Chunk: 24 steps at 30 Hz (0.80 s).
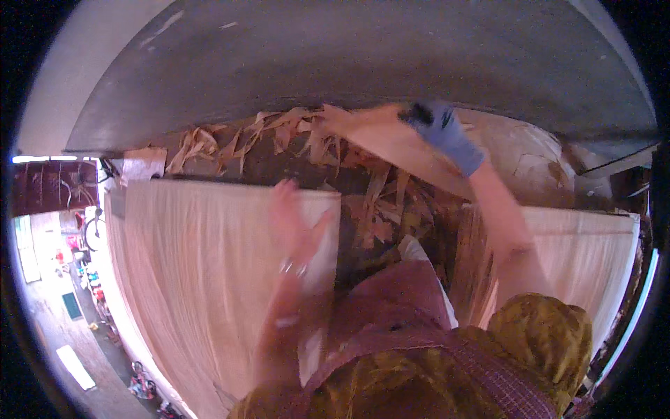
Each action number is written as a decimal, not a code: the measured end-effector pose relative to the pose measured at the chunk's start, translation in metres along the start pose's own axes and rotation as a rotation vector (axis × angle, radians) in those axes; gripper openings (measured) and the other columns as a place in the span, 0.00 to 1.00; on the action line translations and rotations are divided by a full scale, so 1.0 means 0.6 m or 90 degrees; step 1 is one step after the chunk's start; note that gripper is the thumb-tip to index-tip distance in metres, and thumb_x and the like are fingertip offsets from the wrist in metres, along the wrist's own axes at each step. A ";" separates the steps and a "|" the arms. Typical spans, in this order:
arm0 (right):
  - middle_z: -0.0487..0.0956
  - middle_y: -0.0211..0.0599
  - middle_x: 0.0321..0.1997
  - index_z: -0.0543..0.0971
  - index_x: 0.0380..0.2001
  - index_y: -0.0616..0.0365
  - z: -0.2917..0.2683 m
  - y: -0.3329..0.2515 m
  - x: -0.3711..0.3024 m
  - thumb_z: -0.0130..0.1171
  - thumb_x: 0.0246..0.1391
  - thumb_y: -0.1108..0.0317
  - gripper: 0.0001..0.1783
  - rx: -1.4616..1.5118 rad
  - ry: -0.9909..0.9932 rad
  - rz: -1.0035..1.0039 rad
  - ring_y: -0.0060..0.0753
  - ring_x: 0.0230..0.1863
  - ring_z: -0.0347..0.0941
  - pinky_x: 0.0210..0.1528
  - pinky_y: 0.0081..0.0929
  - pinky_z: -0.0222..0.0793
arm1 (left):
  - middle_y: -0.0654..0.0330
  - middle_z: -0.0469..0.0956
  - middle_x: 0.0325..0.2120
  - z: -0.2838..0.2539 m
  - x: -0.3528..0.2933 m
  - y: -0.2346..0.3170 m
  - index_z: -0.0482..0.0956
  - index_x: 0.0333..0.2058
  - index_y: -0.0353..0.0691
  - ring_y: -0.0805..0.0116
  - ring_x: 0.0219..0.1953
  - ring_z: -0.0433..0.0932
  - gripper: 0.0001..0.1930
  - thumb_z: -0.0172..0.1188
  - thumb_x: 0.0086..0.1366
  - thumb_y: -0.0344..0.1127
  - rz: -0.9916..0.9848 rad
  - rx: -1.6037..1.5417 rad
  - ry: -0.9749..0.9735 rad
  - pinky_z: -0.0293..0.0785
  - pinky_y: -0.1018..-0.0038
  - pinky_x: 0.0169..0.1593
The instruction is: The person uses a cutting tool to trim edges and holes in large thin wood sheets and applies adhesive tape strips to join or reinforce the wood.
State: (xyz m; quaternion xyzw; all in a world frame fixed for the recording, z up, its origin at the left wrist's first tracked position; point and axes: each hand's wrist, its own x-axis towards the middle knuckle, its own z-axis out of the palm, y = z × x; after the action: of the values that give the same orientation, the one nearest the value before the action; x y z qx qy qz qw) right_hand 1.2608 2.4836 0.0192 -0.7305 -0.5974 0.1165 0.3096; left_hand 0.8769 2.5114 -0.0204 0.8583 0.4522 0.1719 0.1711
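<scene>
My right hand, in a grey glove with dark fingertips, reaches out to the far side, its fingers curled at a thin wood veneer sheet. Some motion blur lies over that hand. The sheet slants across torn veneer strips that lie along the foot of a large dark curved surface. My left hand is bare, with a bracelet at the wrist. It hovers at the right edge of a broad stack of veneer sheets, thumb and fingers apart, holding nothing.
Another veneer stack stands on my right. Between the two stacks is a gap with more torn scraps on a dark floor. A pale board lies at the far left, near a bicycle wheel and assorted small items.
</scene>
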 end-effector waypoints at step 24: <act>0.70 0.46 0.55 0.63 0.65 0.43 0.142 -0.464 -0.194 0.71 0.42 0.45 0.48 0.021 0.120 -0.283 0.50 0.53 0.71 0.44 0.43 0.76 | 0.53 0.71 0.53 -0.991 -0.327 -0.169 0.67 0.56 0.30 0.50 0.54 0.74 0.26 0.62 0.64 0.36 -0.104 -0.839 0.754 0.80 0.63 0.52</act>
State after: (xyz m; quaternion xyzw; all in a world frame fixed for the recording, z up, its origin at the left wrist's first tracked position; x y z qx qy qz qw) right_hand 0.9618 2.4268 0.0940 -0.5833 -0.7101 -0.0133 0.3941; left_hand 0.4324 2.4839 0.4315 0.3208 0.3353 0.8002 0.3799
